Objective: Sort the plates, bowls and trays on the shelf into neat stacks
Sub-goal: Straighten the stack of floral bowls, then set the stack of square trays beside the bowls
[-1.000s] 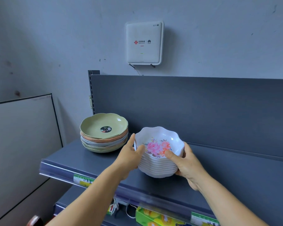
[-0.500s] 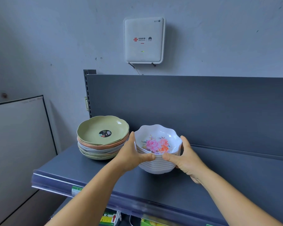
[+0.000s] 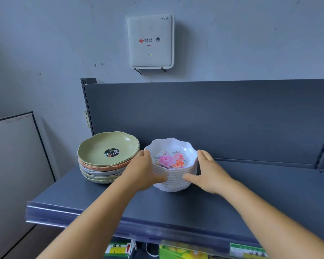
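A stack of several white scalloped bowls (image 3: pixel 171 157) with a pink and orange flower print rests on the dark grey shelf (image 3: pixel 176 208), near the back panel. My left hand (image 3: pixel 143 171) cups its left side and my right hand (image 3: pixel 210 173) its right side, both thumbs pressed on the front of the stack. Just to the left, almost touching my left hand, stands a stack of ribbed plates (image 3: pixel 105 152) in green, orange and grey, a black sticker on the top green one.
The shelf's upright back panel (image 3: pixel 213 118) rises right behind the bowls. A white router box (image 3: pixel 150 41) hangs on the wall above. A white board (image 3: pixel 13 165) leans at the left. Green and yellow boxes (image 3: pixel 178 253) sit on the lower shelf.
Both hands have carried the bowl stack away from the shelf's front edge toward the back panel, beside the plate stack. It now sits on the shelf.
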Demonstrator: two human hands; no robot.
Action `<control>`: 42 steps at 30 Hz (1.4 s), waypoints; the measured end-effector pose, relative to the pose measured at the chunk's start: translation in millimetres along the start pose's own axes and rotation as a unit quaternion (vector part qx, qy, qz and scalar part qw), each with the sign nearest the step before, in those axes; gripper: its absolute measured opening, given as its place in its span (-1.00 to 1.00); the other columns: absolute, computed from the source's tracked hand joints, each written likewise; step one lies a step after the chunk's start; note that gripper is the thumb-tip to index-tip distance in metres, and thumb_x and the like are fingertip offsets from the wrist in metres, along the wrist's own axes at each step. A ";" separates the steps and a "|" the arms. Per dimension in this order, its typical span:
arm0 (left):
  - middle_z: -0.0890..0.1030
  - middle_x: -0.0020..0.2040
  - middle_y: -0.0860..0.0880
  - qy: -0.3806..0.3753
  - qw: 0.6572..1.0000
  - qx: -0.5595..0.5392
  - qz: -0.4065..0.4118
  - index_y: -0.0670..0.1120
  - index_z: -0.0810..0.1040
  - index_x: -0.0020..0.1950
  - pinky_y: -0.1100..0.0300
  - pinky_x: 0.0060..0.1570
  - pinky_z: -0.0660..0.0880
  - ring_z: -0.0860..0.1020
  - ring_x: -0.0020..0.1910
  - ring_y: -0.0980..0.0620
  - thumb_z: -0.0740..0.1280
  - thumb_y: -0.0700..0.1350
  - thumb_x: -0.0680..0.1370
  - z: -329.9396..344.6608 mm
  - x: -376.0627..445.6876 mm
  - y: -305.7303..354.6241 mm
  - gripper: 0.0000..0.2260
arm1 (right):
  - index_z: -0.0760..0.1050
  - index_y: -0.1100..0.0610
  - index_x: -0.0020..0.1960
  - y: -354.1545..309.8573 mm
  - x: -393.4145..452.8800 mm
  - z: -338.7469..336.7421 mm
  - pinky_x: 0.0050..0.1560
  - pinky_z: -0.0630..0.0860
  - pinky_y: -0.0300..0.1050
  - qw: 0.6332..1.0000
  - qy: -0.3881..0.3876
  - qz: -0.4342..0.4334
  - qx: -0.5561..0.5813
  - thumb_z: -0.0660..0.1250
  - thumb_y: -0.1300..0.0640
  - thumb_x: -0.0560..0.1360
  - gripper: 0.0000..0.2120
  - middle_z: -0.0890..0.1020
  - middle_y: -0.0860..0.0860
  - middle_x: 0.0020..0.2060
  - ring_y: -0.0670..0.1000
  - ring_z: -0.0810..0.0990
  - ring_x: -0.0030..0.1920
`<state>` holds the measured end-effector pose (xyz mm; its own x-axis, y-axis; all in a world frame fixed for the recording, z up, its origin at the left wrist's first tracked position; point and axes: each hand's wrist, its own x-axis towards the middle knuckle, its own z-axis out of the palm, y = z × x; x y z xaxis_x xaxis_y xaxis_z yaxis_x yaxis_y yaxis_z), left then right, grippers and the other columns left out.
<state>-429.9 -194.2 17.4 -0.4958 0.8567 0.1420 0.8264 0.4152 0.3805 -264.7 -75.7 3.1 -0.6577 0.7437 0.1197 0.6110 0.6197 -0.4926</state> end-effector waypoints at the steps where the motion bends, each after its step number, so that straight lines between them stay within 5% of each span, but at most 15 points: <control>1: 0.39 0.22 -0.06 0.001 0.998 0.069 0.015 -0.17 0.31 0.33 0.21 0.08 0.35 0.39 0.23 -0.05 0.43 0.10 0.41 0.0 -5.7 6.9 -0.38 | 0.16 0.08 0.41 0.6 -4.4 -1.8 0.20 0.40 -0.11 1.000 0.001 -0.012 -0.027 0.37 -0.18 0.44 -0.30 0.22 -0.06 0.43 -0.02 0.30 0.38; 4: 0.33 0.32 -0.09 -0.001 0.979 0.191 0.068 -0.22 0.23 0.43 0.15 0.31 0.30 0.26 0.35 -0.06 0.34 0.15 0.48 6.1 -20.7 27.3 -0.32 | 0.08 0.12 0.49 4.9 -19.6 -6.3 0.43 0.24 -0.07 0.996 -0.009 -0.029 -0.084 0.34 -0.24 0.44 -0.19 0.14 -0.01 0.52 -0.01 0.09 0.52; 9: 0.33 0.38 -0.07 -0.010 0.974 0.188 0.127 -0.19 0.24 0.44 0.11 0.39 0.22 0.18 0.46 -0.08 0.22 0.23 0.54 21.5 -36.5 62.8 -0.36 | -0.19 0.09 0.58 24.7 -52.0 -18.7 0.53 -0.09 -0.05 0.989 -0.015 -0.015 -0.146 0.24 -0.26 0.51 -0.10 -0.14 -0.03 0.58 0.00 -0.20 0.57; 19: 0.12 0.56 -0.06 -0.056 0.959 0.162 0.226 -0.14 -0.09 0.59 0.08 0.49 0.10 0.02 0.56 -0.05 0.17 0.19 0.59 78.8 -57.8 175.1 -0.26 | -0.26 0.10 0.58 117.2 -128.8 -72.0 0.53 -0.14 -0.04 0.986 -0.001 0.057 -0.159 0.21 -0.22 0.53 -0.11 -0.18 -0.03 0.57 -0.01 -0.22 0.56; 37: 0.13 0.56 -0.05 -0.120 0.948 0.094 0.281 -0.12 -0.09 0.59 0.11 0.45 0.14 0.08 0.55 -0.02 0.15 0.16 0.61 186.3 -89.5 433.6 -0.31 | -0.16 0.10 0.58 329.0 -251.3 -217.9 0.53 -0.02 -0.03 0.972 0.040 0.153 -0.172 0.19 -0.21 0.54 -0.18 -0.05 -0.02 0.57 0.02 -0.08 0.56; 42: 0.27 0.49 -0.04 -0.130 0.954 0.051 0.265 -0.11 0.09 0.54 0.12 0.27 0.35 0.29 0.44 -0.02 0.14 0.15 0.62 206.7 -83.1 480.0 -0.41 | -0.05 0.12 0.56 374.6 -259.7 -243.1 0.50 0.07 -0.03 0.967 0.058 0.174 -0.178 0.14 -0.22 0.55 -0.26 0.06 -0.01 0.54 0.02 0.00 0.55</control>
<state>63.2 -2.9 -0.7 0.0716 0.9960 0.0530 0.9707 -0.0818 0.2258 242.0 24.3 -3.0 -0.3445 0.9328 0.1061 0.9126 0.3592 -0.1952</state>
